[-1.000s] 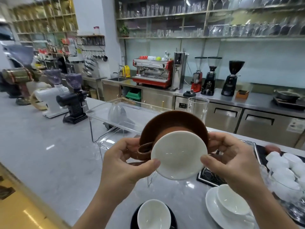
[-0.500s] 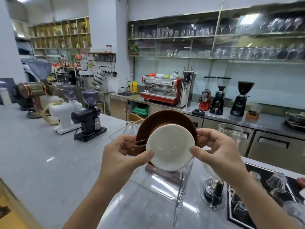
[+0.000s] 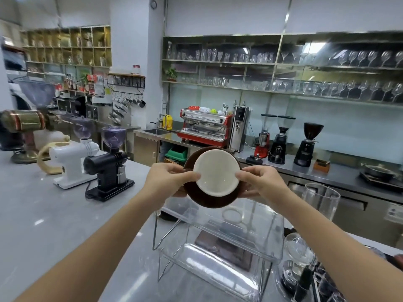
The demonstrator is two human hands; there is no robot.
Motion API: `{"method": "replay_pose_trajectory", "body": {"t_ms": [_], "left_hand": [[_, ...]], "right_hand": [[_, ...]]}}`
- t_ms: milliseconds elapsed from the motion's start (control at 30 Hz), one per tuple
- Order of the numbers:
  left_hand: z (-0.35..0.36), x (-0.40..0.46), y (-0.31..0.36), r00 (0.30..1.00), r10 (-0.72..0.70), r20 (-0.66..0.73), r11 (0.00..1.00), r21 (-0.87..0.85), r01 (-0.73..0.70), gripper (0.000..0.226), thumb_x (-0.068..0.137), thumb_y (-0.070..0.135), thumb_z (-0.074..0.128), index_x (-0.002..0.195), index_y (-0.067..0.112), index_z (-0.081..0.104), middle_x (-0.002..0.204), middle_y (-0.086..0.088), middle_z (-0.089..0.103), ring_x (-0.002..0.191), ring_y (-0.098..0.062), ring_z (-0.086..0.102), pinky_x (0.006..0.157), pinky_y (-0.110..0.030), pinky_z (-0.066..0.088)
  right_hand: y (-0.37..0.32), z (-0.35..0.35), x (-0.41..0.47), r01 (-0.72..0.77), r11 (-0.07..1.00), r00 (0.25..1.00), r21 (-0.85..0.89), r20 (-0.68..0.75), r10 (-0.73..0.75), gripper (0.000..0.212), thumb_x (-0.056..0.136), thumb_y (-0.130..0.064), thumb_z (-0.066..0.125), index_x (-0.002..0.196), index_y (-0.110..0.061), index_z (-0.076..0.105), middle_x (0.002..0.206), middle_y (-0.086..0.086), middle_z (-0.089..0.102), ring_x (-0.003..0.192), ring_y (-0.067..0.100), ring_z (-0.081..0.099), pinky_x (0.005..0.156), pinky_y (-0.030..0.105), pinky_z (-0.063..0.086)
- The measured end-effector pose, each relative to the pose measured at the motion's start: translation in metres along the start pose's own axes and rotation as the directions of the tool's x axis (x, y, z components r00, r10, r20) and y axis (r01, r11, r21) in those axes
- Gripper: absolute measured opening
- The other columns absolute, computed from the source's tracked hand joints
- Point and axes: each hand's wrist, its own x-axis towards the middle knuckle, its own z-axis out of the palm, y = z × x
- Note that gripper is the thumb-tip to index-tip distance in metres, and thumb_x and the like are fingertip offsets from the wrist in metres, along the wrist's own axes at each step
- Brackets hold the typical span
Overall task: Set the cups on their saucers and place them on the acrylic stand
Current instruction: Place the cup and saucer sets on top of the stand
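Note:
A brown cup with a white inside [image 3: 216,173] sits on a brown saucer [image 3: 209,200], both held in the air over the far end of the clear acrylic stand [image 3: 244,232]. My left hand [image 3: 169,180] grips the left side, thumb on the cup's rim and fingers under the saucer near the cup's handle. On the right side, my right hand [image 3: 260,182] holds the set the same way. The stand has two clear tiers on thin metal legs and rests on the grey counter [image 3: 54,225].
Coffee grinders, one black [image 3: 109,164] and one white [image 3: 74,162], stand on the counter at left. A tall clear glass [image 3: 320,203] and a glass siphon brewer [image 3: 298,264] stand right of the stand. A back counter carries a red espresso machine [image 3: 205,127].
Both hands carried the cup and saucer forward and up, over the stand. The view rose, so the white cups and saucers on the near counter dropped out of sight.

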Motion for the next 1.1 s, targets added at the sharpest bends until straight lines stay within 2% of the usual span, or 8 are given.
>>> {"method": "replay_pose_trajectory", "body": {"t_ms": [100, 233, 500, 567, 667, 800, 967, 1100], "left_hand": [[-0.003, 0.022, 0.001, 0.995, -0.100, 0.026, 0.994, 0.051, 0.098, 0.029, 0.070, 0.027, 0.090, 0.088, 0.007, 0.079, 0.077, -0.013, 0.080, 0.066, -0.025, 0.079, 0.058, -0.032, 0.064], [-0.008, 0.044, 0.001, 0.975, -0.208, 0.072, 0.973, 0.121, 0.199, 0.035, 0.072, 0.030, 0.088, 0.087, 0.002, 0.075, 0.067, -0.013, 0.078, 0.061, -0.028, 0.078, 0.050, -0.030, 0.061], [-0.008, 0.076, -0.006, 0.930, -0.356, 0.093, 0.913, 0.247, 0.324, 0.042, 0.077, 0.032, 0.084, 0.090, 0.002, 0.058, 0.061, -0.020, 0.075, 0.060, -0.034, 0.077, 0.046, -0.034, 0.061], [-0.007, 0.080, -0.008, 0.922, -0.377, 0.088, 0.897, 0.283, 0.340, 0.042, 0.079, 0.032, 0.083, 0.089, 0.004, 0.055, 0.073, -0.025, 0.075, 0.061, -0.035, 0.077, 0.046, -0.033, 0.060], [-0.006, 0.087, -0.011, 0.916, -0.392, 0.083, 0.881, 0.320, 0.348, 0.040, 0.081, 0.031, 0.082, 0.088, 0.006, 0.052, 0.091, -0.029, 0.071, 0.063, -0.036, 0.077, 0.046, -0.034, 0.060], [-0.005, 0.095, -0.014, 0.910, -0.406, 0.087, 0.870, 0.342, 0.355, 0.039, 0.081, 0.031, 0.082, 0.088, 0.008, 0.052, 0.091, -0.027, 0.071, 0.063, -0.036, 0.077, 0.046, -0.034, 0.060], [-0.003, 0.102, -0.018, 0.912, -0.403, 0.073, 0.857, 0.381, 0.348, 0.038, 0.082, 0.032, 0.082, 0.084, 0.010, 0.051, 0.087, -0.024, 0.070, 0.059, -0.034, 0.077, 0.044, -0.034, 0.059], [-0.001, 0.104, -0.019, 0.912, -0.402, 0.077, 0.853, 0.394, 0.343, 0.040, 0.083, 0.032, 0.080, 0.091, 0.008, 0.050, 0.089, -0.024, 0.069, 0.060, -0.035, 0.077, 0.046, -0.035, 0.060]], "right_hand": [[0.005, 0.003, 0.022, -0.101, 0.995, 0.995, -0.010, 0.020, 0.101, 0.036, 0.081, -0.026, 0.079, 0.099, 0.004, 0.073, 0.085, 0.022, 0.078, 0.077, 0.035, 0.078, 0.072, 0.046, 0.065], [0.011, 0.005, 0.043, -0.245, 0.969, 0.969, -0.027, 0.033, 0.245, 0.049, 0.077, -0.032, 0.080, 0.101, 0.009, 0.069, 0.084, 0.026, 0.077, 0.078, 0.039, 0.077, 0.074, 0.048, 0.063], [0.013, 0.010, 0.068, -0.460, 0.884, 0.884, -0.087, 0.047, 0.465, 0.060, 0.072, -0.036, 0.080, 0.104, 0.010, 0.061, 0.072, 0.022, 0.077, 0.072, 0.035, 0.078, 0.070, 0.043, 0.064], [0.015, 0.013, 0.072, -0.491, 0.866, 0.867, -0.097, 0.037, 0.496, 0.058, 0.073, -0.036, 0.079, 0.103, 0.010, 0.060, 0.072, 0.023, 0.076, 0.070, 0.035, 0.077, 0.068, 0.042, 0.064], [0.020, 0.017, 0.077, -0.541, 0.834, 0.836, -0.111, 0.038, 0.548, 0.056, 0.077, -0.037, 0.076, 0.105, 0.009, 0.058, 0.089, 0.027, 0.074, 0.068, 0.035, 0.078, 0.064, 0.039, 0.064], [0.026, 0.018, 0.083, -0.589, 0.801, 0.801, -0.111, 0.049, 0.596, 0.055, 0.080, -0.037, 0.073, 0.107, 0.008, 0.058, 0.100, 0.028, 0.073, 0.076, 0.035, 0.078, 0.066, 0.039, 0.064], [0.029, 0.020, 0.086, -0.622, 0.775, 0.774, -0.107, 0.060, 0.630, 0.052, 0.082, -0.037, 0.071, 0.103, 0.009, 0.058, 0.099, 0.027, 0.073, 0.086, 0.036, 0.076, 0.074, 0.040, 0.064], [0.031, 0.020, 0.089, -0.617, 0.777, 0.780, -0.127, 0.040, 0.625, 0.060, 0.083, -0.039, 0.070, 0.118, 0.009, 0.057, 0.103, 0.027, 0.072, 0.085, 0.035, 0.076, 0.070, 0.038, 0.064]]}}
